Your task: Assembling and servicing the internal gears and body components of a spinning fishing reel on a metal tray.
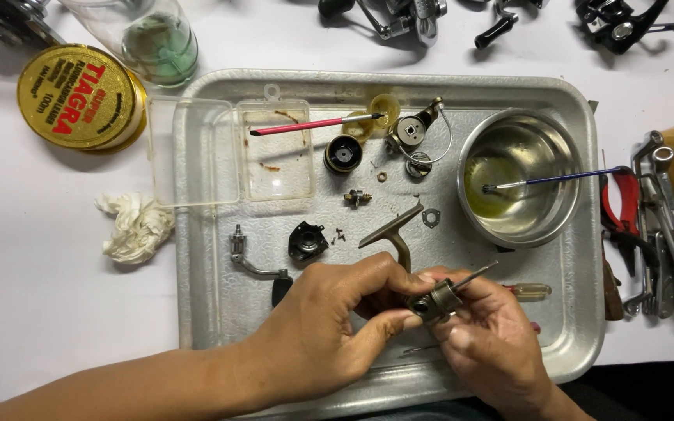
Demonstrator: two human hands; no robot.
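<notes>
Over the near edge of a metal tray, my left hand and my right hand both grip a small olive-brown fishing reel body with a thin shaft sticking out to the upper right. Its T-shaped foot points up behind my fingers. Loose reel parts lie just beyond: a crank handle, a black side cover, a small gear, a black spool and a rotor with a wire bail.
A steel bowl with oily liquid holds a blue brush. A clear plastic box carries a red brush. Off the tray are a gold line spool, a glass, a crumpled tissue, pliers and wrenches, and other reels.
</notes>
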